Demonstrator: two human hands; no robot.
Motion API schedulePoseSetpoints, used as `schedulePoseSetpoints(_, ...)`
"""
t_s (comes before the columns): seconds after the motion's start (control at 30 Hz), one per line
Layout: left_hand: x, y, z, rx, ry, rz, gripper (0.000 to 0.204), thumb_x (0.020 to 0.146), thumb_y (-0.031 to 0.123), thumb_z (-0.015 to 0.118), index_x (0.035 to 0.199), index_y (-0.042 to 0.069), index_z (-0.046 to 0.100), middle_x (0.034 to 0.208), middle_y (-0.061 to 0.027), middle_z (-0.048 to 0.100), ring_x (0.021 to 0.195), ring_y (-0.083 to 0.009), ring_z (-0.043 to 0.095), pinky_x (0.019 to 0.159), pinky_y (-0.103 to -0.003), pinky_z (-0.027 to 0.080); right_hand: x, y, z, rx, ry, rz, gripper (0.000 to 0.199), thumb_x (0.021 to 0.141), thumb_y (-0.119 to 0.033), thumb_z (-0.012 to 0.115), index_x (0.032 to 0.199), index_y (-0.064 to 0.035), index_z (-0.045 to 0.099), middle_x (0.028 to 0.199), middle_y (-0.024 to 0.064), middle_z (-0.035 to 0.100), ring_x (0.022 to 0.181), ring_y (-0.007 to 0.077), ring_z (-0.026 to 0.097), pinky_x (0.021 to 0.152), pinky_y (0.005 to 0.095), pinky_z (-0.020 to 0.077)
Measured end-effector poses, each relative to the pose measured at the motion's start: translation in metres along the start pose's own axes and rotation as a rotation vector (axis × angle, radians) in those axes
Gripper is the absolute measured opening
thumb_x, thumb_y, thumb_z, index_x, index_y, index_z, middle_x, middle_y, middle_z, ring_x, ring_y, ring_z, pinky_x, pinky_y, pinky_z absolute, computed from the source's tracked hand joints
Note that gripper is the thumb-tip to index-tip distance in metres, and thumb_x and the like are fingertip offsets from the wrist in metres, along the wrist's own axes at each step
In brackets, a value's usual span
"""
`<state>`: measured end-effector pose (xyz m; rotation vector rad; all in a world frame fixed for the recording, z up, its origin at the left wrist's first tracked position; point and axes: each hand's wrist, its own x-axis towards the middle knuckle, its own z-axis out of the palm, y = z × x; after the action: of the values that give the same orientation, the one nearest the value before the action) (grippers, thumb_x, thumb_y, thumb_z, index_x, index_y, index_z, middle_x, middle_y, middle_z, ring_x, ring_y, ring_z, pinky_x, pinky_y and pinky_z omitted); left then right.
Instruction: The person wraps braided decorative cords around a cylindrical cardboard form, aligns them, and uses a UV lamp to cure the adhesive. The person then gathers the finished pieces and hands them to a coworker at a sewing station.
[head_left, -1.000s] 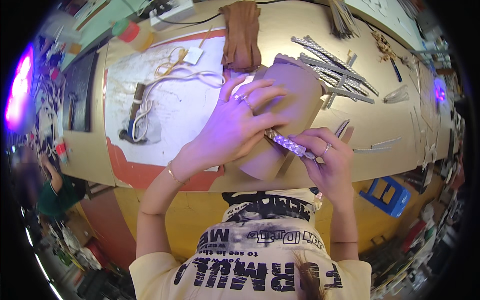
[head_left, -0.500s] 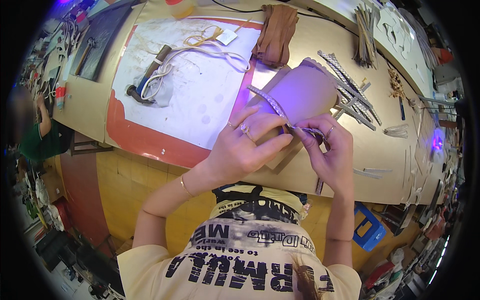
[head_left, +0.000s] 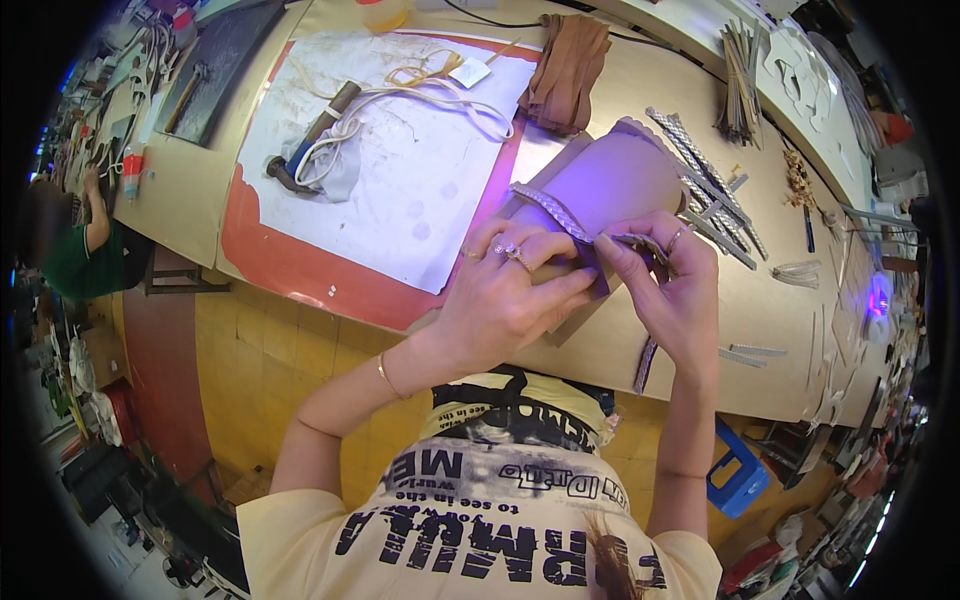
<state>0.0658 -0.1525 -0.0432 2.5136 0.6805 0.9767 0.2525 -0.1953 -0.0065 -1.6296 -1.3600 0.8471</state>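
A silver-grey braided strap (head_left: 548, 205) lies curved across a rounded grey-brown form (head_left: 630, 170) on the table. My left hand (head_left: 510, 295), closed with fingers bent, presses at the strap's lower side; its thumb and index tip meet near a small dark flap. Beside it, my right hand (head_left: 672, 290) pinches the strap between thumb and index finger, and the strap bunches up above that thumb. A braided end (head_left: 646, 363) hangs below my right hand near the table's front edge. My fingers hide the underside of the strap where the two hands meet.
Braided and plain grey strips (head_left: 715, 200) lie right of the form. Behind it is a bundle of brown strips (head_left: 566, 75). A hammer (head_left: 310, 140) with white cord rests on a white sheet (head_left: 400, 200). A person in green (head_left: 85, 255) sits at far left; a blue stool (head_left: 738, 470) stands below.
The view has shifted slightly. My left fingers have moved a little lower against the strap, leaving more of it showing, and the dark flap by them shows more. My right hand keeps its pinch.
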Motion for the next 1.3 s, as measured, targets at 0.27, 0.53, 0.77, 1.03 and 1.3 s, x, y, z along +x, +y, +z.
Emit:
schedulePoseSetpoints(0.27, -0.001, -0.021, -0.016, -0.22, 0.061, -0.096, 0.039, 0.073, 0.017, 0.076, 0.11, 0.012, 0.065, 0.118, -0.0105, 0.061, 0.109, -0.0253, 0.059, 0.105, -0.047, 0.034, -0.009, 0.001, -0.001, -0.21, -0.004, -0.265, 0.019, 0.073, -0.001, 0.075, 0.091, -0.0043, 0.071, 0.076, 0.005, 0.062, 0.064, 0.0142, 0.06, 0.056, 0.026, 0.0464)
schedulePoseSetpoints(0.53, -0.004, -0.033, -0.007, -0.274, -0.147, -0.088, 0.039, 0.08, 0.003, 0.06, 0.119, 0.009, 0.059, 0.127, -0.0078, 0.057, 0.116, -0.0264, 0.056, 0.107, -0.045, 0.035, -0.02, 0.01, 0.005, -0.362, 0.002, -0.364, 0.03, 0.065, 0.002, 0.079, 0.092, -0.0094, 0.071, 0.082, 0.0053, 0.06, 0.068, 0.0148, 0.059, 0.057, 0.0264, 0.0469)
schedulePoseSetpoints(0.77, -0.004, -0.035, -0.003, -0.176, -0.142, -0.004, 0.039, 0.079, 0.01, 0.061, 0.118, 0.006, 0.058, 0.125, -0.0115, 0.056, 0.121, -0.0347, 0.049, 0.113, -0.046, 0.029, -0.024, 0.02, 0.007, -0.457, 0.032, -0.441, 0.036, 0.062, 0.003, 0.078, 0.093, -0.0138, 0.073, 0.082, 0.0042, 0.061, 0.061, 0.0157, 0.059, 0.053, 0.0271, 0.0481)
schedulePoseSetpoints(1.03, -0.003, -0.033, -0.005, -0.121, -0.152, 0.005, 0.04, 0.078, 0.009, 0.061, 0.118, 0.007, 0.058, 0.127, -0.011, 0.056, 0.116, -0.0334, 0.053, 0.111, -0.046, 0.031, -0.026, 0.03, 0.009, -0.498, 0.07, -0.579, 0.041, 0.06, 0.0, 0.079, 0.097, -0.0162, 0.073, 0.081, 0.003, 0.062, 0.054, 0.0125, 0.053, 0.047, 0.0251, 0.0423)
schedulePoseSetpoints(1.3, 0.0, -0.03, -0.007, -0.124, -0.13, 0.021, 0.034, 0.078, 0.01, 0.061, 0.111, 0.003, 0.061, 0.119, -0.0125, 0.06, 0.112, -0.0301, 0.057, 0.112, -0.046, 0.03, -0.029, 0.032, 0.008, -0.571, 0.048, -0.663, 0.046, 0.056, -0.003, 0.077, 0.1, -0.0171, 0.074, 0.079, 0.0002, 0.062, 0.055, 0.0127, 0.05, 0.046, 0.0261, 0.0392)
